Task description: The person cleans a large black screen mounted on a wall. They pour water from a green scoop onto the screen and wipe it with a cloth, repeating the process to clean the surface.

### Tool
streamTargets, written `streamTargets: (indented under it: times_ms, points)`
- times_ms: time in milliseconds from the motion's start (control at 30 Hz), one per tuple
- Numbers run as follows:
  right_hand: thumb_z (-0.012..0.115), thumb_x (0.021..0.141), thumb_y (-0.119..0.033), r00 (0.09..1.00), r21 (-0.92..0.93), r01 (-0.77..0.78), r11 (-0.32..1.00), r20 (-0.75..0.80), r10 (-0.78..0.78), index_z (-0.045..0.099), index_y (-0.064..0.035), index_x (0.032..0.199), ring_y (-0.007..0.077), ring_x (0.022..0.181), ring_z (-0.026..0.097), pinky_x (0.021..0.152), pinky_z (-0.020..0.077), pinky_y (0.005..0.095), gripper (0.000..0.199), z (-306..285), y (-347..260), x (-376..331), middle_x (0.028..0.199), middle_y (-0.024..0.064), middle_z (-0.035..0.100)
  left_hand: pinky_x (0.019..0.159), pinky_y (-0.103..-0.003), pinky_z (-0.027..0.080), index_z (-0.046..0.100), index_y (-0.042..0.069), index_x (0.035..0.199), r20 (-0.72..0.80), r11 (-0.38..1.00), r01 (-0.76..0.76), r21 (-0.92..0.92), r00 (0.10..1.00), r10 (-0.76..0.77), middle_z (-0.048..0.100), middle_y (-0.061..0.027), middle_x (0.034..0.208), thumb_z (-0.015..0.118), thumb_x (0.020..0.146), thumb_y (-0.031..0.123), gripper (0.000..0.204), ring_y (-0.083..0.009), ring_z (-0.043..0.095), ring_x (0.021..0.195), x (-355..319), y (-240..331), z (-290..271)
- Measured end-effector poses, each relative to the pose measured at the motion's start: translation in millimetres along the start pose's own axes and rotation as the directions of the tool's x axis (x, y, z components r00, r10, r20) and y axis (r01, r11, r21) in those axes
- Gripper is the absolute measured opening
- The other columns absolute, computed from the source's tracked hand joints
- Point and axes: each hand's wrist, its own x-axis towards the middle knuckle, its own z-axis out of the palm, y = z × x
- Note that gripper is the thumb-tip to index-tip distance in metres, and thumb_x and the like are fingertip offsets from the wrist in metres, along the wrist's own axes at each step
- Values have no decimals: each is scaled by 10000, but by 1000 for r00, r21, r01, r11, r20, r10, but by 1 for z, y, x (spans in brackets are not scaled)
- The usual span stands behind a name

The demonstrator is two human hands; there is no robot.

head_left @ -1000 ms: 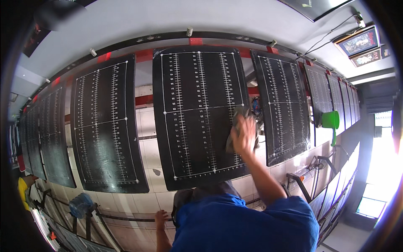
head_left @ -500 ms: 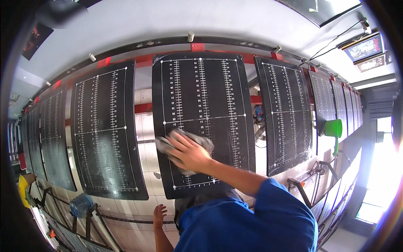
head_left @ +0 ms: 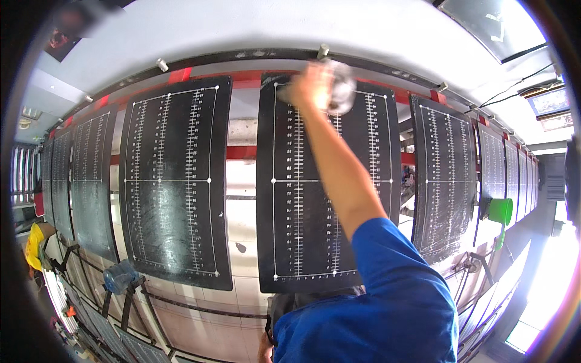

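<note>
Now that the right hand [head_left: 311, 85] has swung from mid-panel up to the top edge of the middle black gridded panel [head_left: 327, 181], gripping a crumpled pale cloth [head_left: 340, 91], wiping looks nearly across it; left hand's hidden, can't tell.

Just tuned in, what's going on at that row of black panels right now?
A person in a blue sleeve is reaching up with the right hand, pressing a pale cloth against the top edge of the middle black panel, which is marked with white lines. More such panels hang in a row on either side. The left hand is low at the bottom edge and barely visible. A green cup hangs at right.
</note>
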Motion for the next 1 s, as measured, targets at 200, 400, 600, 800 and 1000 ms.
streamTargets:
  times_ms: [200,400,600,800,1000]
  points:
    - [549,933,-244,879,389,438,811,-376,-294,518,-52,1381,423,1430,366,1205,270,485,488,13,-62,-28,1514,248,421,725,-400,533,607,66,1224,-139,684,-76,-725,990,-37,690,-95,1105,508,1011,356,374,-217,662,822,26,12,-33]
    - [567,908,-250,718,259,678,688,-30,-696,520,44,1344,433,1349,478,1111,421,517,528,-1,-18,-374,1435,345,448,745,-381,539,550,24,1321,-39,730,-9,-684,999,-24,674,-142,1216,491,1025,418,496,-250,682,948,64,14,-49]
    - [613,895,-282,348,544,774,323,60,-935,612,-105,1270,323,1416,396,1162,322,498,415,-72,16,-430,1423,148,492,716,-343,541,535,2,1330,-40,697,-22,-716,999,-9,669,-172,1212,471,1034,390,492,-257,681,954,78,25,-55]
    - [567,945,-335,768,373,638,673,-253,-588,507,-92,1424,347,1412,418,1157,365,466,541,-22,-37,-122,1454,191,502,770,-380,530,562,28,1294,-64,811,7,-585,996,-55,678,-138,1194,440,1032,414,482,-253,672,969,52,49,-58]
    - [480,984,-386,921,226,386,894,-145,-361,376,-150,1521,273,1443,381,1176,312,488,595,-19,62,-6,1548,95,429,768,-393,539,578,39,1288,-60,786,66,-615,990,-129,683,-131,1178,447,1029,414,475,-237,667,943,16,25,-36]
